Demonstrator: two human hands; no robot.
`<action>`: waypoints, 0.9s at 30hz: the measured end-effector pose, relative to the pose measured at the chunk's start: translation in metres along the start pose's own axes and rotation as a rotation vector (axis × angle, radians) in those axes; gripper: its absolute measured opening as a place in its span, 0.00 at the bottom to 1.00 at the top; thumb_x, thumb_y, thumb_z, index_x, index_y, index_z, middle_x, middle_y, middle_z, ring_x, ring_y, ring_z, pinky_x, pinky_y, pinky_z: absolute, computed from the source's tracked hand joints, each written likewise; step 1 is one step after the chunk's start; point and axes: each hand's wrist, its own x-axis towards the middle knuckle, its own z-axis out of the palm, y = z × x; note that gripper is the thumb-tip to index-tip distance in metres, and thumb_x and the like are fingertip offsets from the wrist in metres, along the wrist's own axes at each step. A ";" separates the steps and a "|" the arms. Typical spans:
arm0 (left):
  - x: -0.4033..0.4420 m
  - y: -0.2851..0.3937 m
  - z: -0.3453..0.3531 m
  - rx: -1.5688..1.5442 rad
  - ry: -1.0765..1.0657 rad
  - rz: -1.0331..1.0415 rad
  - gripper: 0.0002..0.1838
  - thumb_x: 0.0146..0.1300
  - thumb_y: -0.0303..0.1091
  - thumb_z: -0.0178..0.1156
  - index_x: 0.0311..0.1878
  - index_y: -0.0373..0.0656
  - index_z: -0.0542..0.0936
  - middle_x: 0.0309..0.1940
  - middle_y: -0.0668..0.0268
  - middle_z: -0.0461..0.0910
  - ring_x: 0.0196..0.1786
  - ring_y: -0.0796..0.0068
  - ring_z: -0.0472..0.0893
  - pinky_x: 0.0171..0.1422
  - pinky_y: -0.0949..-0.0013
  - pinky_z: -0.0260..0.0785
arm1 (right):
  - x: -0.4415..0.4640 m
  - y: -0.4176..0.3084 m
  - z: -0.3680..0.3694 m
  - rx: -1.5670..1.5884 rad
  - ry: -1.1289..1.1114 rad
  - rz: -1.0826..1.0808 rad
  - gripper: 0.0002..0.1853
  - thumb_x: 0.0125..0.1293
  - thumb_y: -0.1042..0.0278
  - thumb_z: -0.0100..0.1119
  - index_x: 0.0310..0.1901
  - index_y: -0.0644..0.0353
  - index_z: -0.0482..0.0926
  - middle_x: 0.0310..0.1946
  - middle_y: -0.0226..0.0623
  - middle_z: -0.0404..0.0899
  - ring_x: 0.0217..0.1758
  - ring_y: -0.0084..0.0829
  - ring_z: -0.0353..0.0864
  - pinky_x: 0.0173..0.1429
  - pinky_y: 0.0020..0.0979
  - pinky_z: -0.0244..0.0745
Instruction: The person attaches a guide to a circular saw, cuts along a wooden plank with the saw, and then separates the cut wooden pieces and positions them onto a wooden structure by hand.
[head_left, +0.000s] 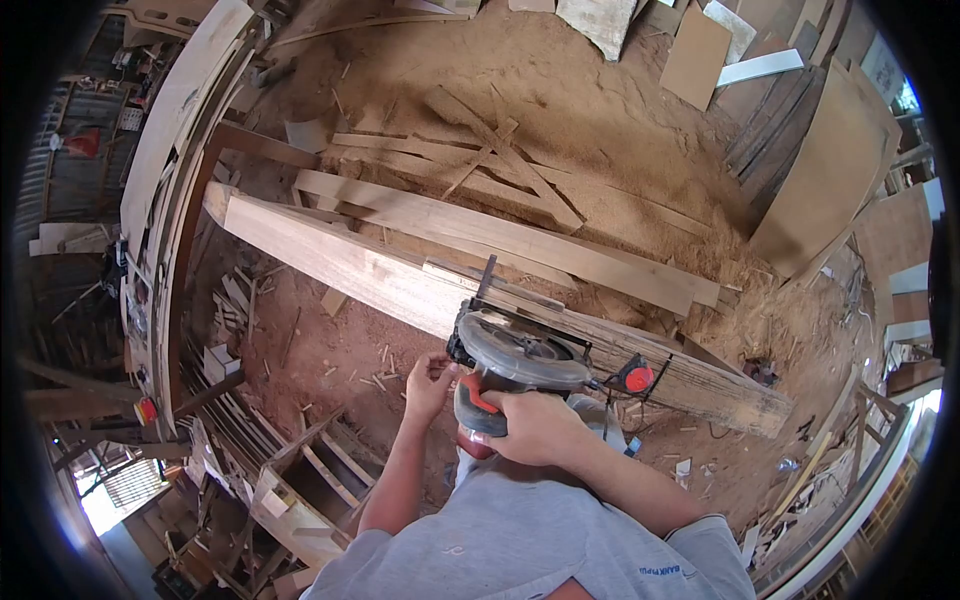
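Steadying the circular saw (525, 352) on the long plank (340, 268)
We have the saw sitting across the plank, in front of our body, its handle wrapped by our right hand (535, 428), those fingers closed and partly hidden. Our left hand (430, 388) is bent beside the saw's near front edge, thumb and fingertips close together; we cannot tell whether they pinch anything. We do best with the base flat, our grip firm and our left fingers clear of the blade.

Single head cam, wide fisheye, looks fwd & steeply down from above R hand (535, 425)'s grip on circ. saw (520, 352); wearer's shirt (510, 535) close, below grip in frame; sawdust-strewn ground (620, 125) farther off, beyond grip.
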 end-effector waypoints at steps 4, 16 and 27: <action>-0.009 0.055 -0.001 0.419 0.105 0.402 0.16 0.70 0.33 0.74 0.58 0.39 0.86 0.44 0.59 0.87 0.50 0.58 0.88 0.61 0.57 0.80 | -0.001 -0.001 -0.001 0.004 -0.002 -0.001 0.29 0.72 0.43 0.64 0.67 0.52 0.84 0.55 0.52 0.92 0.59 0.56 0.91 0.66 0.54 0.83; 0.002 0.065 -0.007 0.613 -0.002 0.689 0.11 0.68 0.27 0.69 0.52 0.42 0.88 0.52 0.55 0.85 0.54 0.49 0.85 0.62 0.51 0.78 | 0.002 0.003 0.002 -0.001 -0.013 0.010 0.31 0.72 0.40 0.65 0.68 0.50 0.84 0.55 0.51 0.92 0.60 0.55 0.91 0.66 0.55 0.83; -0.001 0.053 0.001 0.437 0.007 0.423 0.16 0.66 0.27 0.72 0.55 0.36 0.84 0.50 0.51 0.86 0.52 0.51 0.87 0.59 0.53 0.81 | 0.000 0.002 -0.002 0.042 -0.001 -0.021 0.27 0.72 0.45 0.67 0.66 0.50 0.83 0.52 0.53 0.91 0.57 0.56 0.90 0.64 0.52 0.84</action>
